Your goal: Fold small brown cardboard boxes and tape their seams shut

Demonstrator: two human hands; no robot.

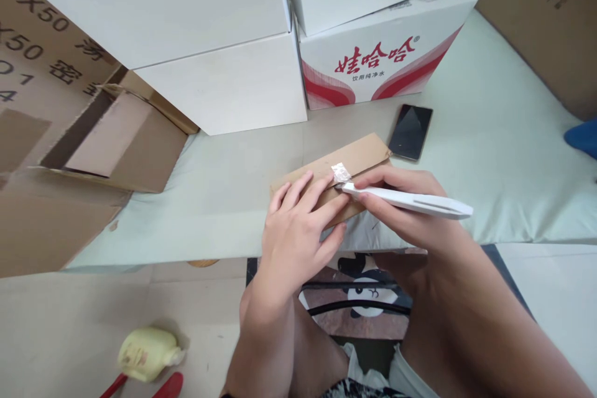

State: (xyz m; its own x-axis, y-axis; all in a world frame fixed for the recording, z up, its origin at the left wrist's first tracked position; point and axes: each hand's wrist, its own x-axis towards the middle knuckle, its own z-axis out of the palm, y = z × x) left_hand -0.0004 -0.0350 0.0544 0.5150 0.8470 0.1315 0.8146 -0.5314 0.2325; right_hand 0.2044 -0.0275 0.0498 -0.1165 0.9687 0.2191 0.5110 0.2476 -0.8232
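Observation:
A small flat brown cardboard box (361,152) lies on the pale green cloth in front of me, a shiny patch of tape (340,171) on its top. My left hand (295,224) rests flat over the box's left part, fingers spread, pressing on it. Gripped in my right hand (422,229) is a white utility knife (415,201). Its tip touches the box beside the tape, close to my left index finger. Part of the box is hidden under both hands.
A black phone (411,132) lies just beyond the box. White cartons (254,84) and a red-and-white carton (373,68) stand behind. An open cardboard box (140,137) is at left, a large brown carton (555,31) at right. A yellow bottle (147,353) lies on the floor.

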